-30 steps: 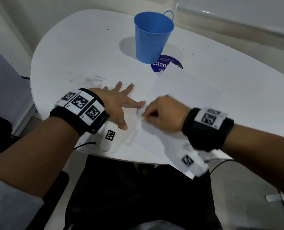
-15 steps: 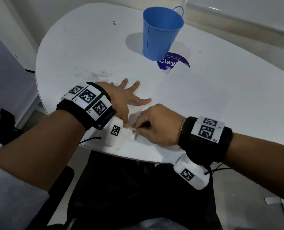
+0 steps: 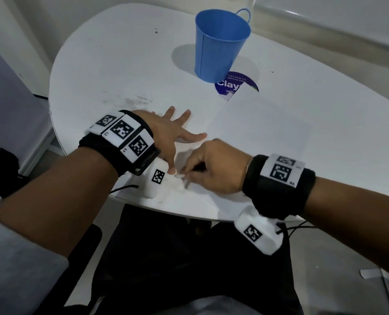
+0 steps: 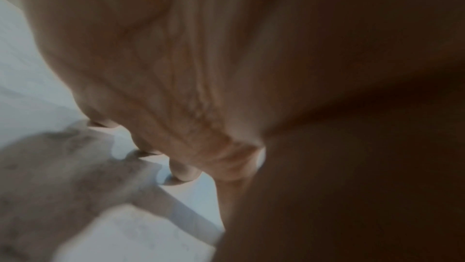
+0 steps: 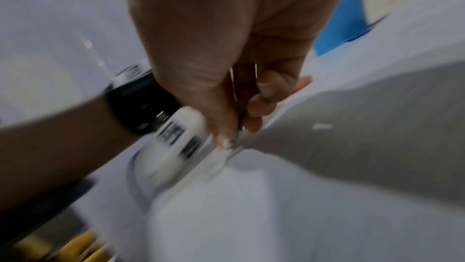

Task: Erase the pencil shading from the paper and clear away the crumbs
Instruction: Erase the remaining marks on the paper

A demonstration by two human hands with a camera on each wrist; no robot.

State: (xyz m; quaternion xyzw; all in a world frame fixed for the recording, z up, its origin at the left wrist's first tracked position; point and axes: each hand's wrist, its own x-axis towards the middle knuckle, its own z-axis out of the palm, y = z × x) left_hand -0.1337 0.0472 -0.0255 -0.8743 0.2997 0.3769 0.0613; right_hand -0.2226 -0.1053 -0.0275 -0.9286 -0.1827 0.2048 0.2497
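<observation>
Head view: left hand (image 3: 168, 135) flat on white table (image 3: 111, 71), fingers spread, thumb by paper (image 3: 264, 130) edge. Right hand (image 3: 214, 167) curled, pinching small thin thing at paper's near corner; too blurry to tell what. Paper lies slanted on table, far corner over purple sticker (image 3: 232, 85). Blue bucket (image 3: 220, 44) stands behind.

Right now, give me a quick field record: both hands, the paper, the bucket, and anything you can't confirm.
left hand: flat, fingers spread, pressing the paper's left part
right hand: fingers curled, pinching a small object at the paper, beside the left thumb
small object: mostly hidden and blurred; likely the eraser, not confirmed
paper: lying flat on the white table; far corner overlaps the round sticker
blue bucket: upright, beyond the paper
shading, crumbs: not discernible
</observation>
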